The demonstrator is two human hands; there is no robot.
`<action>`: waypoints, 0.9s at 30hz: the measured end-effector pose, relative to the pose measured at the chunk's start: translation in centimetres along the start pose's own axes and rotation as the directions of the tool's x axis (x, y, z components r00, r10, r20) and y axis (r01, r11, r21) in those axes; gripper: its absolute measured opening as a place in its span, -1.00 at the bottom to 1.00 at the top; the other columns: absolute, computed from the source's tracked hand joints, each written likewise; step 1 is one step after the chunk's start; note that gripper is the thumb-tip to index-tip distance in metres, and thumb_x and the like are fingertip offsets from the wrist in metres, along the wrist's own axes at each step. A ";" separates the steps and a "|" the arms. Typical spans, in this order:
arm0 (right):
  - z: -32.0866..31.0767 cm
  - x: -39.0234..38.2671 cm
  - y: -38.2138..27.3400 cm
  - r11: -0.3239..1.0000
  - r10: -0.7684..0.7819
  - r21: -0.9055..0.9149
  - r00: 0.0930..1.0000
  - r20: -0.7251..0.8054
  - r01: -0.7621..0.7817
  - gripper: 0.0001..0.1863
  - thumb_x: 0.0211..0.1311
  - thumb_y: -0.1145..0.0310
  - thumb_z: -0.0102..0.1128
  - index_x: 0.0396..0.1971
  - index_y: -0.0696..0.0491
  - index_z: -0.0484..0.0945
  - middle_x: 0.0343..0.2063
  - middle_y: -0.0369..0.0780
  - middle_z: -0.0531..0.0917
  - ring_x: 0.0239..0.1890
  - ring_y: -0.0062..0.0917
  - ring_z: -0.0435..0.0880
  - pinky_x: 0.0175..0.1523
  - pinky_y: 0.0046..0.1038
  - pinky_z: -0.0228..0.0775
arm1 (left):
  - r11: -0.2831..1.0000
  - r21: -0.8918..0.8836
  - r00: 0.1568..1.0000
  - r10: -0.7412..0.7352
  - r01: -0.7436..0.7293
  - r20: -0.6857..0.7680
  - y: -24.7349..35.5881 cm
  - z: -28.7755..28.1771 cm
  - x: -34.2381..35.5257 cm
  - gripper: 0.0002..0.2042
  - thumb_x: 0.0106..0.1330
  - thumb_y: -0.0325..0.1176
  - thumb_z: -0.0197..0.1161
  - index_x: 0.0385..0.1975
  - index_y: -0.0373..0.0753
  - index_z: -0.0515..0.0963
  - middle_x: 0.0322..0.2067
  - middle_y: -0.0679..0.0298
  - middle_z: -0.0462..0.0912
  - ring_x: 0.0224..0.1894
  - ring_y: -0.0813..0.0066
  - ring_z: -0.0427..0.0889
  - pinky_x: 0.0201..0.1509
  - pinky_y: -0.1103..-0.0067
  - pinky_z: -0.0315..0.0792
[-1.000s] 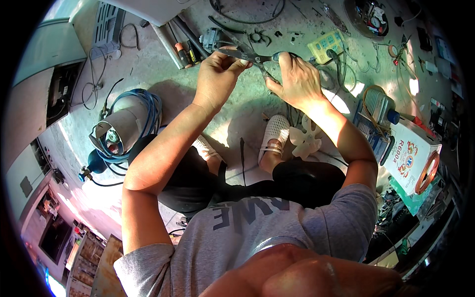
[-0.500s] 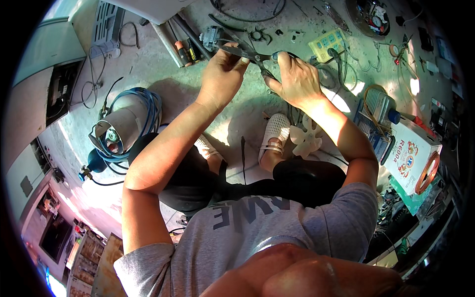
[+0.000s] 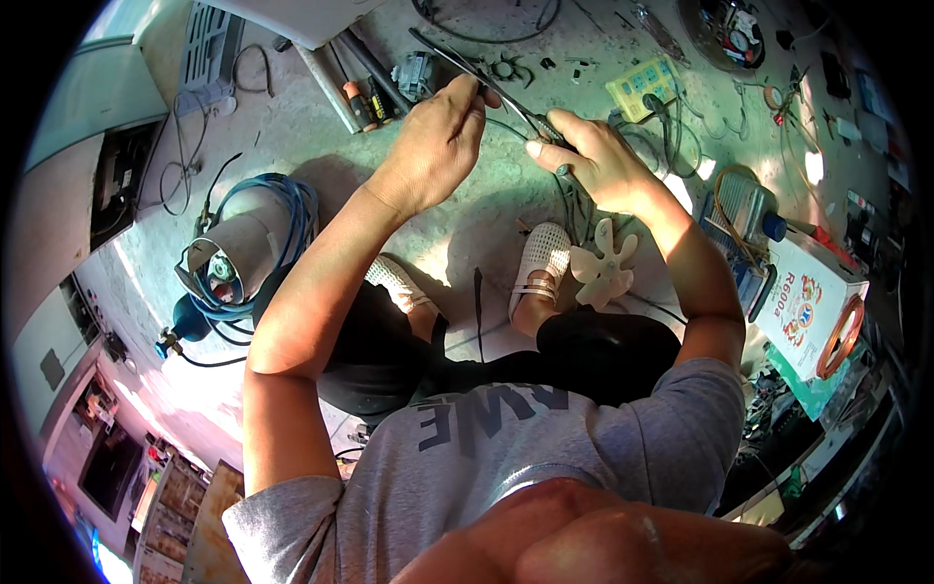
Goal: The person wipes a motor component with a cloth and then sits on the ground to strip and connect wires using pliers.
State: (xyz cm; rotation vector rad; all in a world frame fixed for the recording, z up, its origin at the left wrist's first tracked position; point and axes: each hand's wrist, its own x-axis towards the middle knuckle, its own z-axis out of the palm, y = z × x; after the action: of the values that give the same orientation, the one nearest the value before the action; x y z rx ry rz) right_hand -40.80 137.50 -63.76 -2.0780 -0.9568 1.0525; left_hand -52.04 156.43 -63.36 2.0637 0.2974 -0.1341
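Note:
Both my hands are raised over the floor in front of my shoes. My right hand point(image 3: 598, 161) is closed around the handles of dark scissors point(image 3: 516, 105), whose blades point up and to the left. Beside them, my left hand point(image 3: 443, 131) has its fingers pinched together; a small dark bit shows at the fingertips, but what it is cannot be made out. A thin dark wire point(image 3: 506, 127) curves between the hands. Beyond the left hand lies a small grey motor point(image 3: 416, 76). A cream fan blade point(image 3: 605, 263) rests by my right shoe.
Screwdrivers point(image 3: 358, 99) and dark pipes point(image 3: 375, 73) lie at the upper left. A yellow power strip point(image 3: 644, 90) with cables is to the right. A cylinder wrapped in blue hose point(image 3: 292, 200) stands left. At right sit a white box point(image 3: 803, 302) and a copper coil point(image 3: 843, 336).
The scissor blades were spread at my left fingertips; now they look closed together. My right hand has moved slightly down and right, and my left hand has turned with its back up.

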 end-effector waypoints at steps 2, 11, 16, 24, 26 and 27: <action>-0.1 0.3 1.2 0.989 0.009 0.150 0.998 0.069 -0.019 -0.54 0.25 0.01 0.08 -0.57 0.09 0.25 -0.67 -0.28 0.23 -0.55 -0.60 0.23 -0.40 -0.47 0.19 | 0.999 0.042 1.000 0.016 -0.016 0.002 -0.2 -0.1 0.2 -0.72 0.48 -0.23 -0.17 -0.15 -0.31 0.40 -0.52 0.10 0.43 -0.43 0.25 0.47 -0.26 0.42 0.34; -2.4 0.1 2.3 0.666 0.003 0.640 0.859 0.512 -0.383 -0.60 0.27 0.02 0.04 -0.49 0.09 0.42 -0.73 -0.49 0.20 -0.69 -0.85 0.10 -0.60 -0.73 -0.07 | 0.999 0.001 0.994 0.038 -0.039 0.106 -0.2 -0.7 0.0 -0.68 0.48 -0.16 -0.13 -0.25 -0.30 0.44 -0.54 0.15 0.36 -0.45 0.38 0.37 -0.25 0.51 0.31; -2.3 0.1 2.6 0.685 -0.006 0.627 0.858 0.514 -0.371 -0.59 0.30 0.02 0.02 -0.49 0.10 0.41 -0.74 -0.48 0.21 -0.68 -0.84 0.10 -0.59 -0.72 -0.06 | 0.999 -0.019 0.995 0.045 -0.043 0.088 -0.9 0.1 -0.2 -0.67 0.48 -0.15 -0.11 -0.27 -0.31 0.45 -0.46 0.23 0.43 -0.37 0.46 0.42 -0.19 0.56 0.35; 0.2 -0.6 -0.4 0.993 0.030 -0.115 0.999 -0.036 -0.034 -0.59 0.22 0.02 0.11 -0.40 0.13 0.38 -0.59 -0.13 0.51 -0.55 -0.34 0.49 -0.33 -0.38 0.33 | 0.864 -0.474 0.976 -0.212 0.167 -0.043 -1.1 1.1 -0.1 -0.77 0.41 -0.28 0.08 -0.25 -0.37 0.47 -0.25 0.21 0.64 -0.10 0.51 0.61 0.05 0.62 0.45; 1.0 -0.6 -0.1 0.976 0.003 -0.217 0.994 -0.108 -0.027 -0.57 0.19 0.01 0.14 -0.38 0.14 0.38 -0.51 -0.05 0.59 -0.51 -0.25 0.57 -0.31 -0.34 0.37 | 0.829 -0.530 0.971 -0.234 0.179 -0.039 -1.3 1.0 -0.1 -0.79 0.38 -0.31 0.11 -0.25 -0.37 0.47 -0.25 0.18 0.64 -0.10 0.49 0.62 0.06 0.63 0.46; 1.1 -0.5 -0.1 0.966 -0.022 -0.257 0.994 -0.111 -0.007 -0.57 0.20 0.03 0.13 -0.32 0.16 0.37 -0.48 -0.03 0.62 -0.47 -0.17 0.64 -0.31 -0.28 0.42 | 0.789 -0.586 0.968 -0.250 0.184 -0.032 -1.4 1.1 -0.1 -0.79 0.37 -0.32 0.13 -0.25 -0.37 0.47 -0.24 0.19 0.64 -0.10 0.49 0.62 0.07 0.63 0.47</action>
State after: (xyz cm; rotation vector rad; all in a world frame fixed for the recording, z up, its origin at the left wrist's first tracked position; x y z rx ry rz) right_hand -42.01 137.36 -64.01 -2.3141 -1.0907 0.8320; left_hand -52.47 156.13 -65.06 1.4209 0.5709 -0.0591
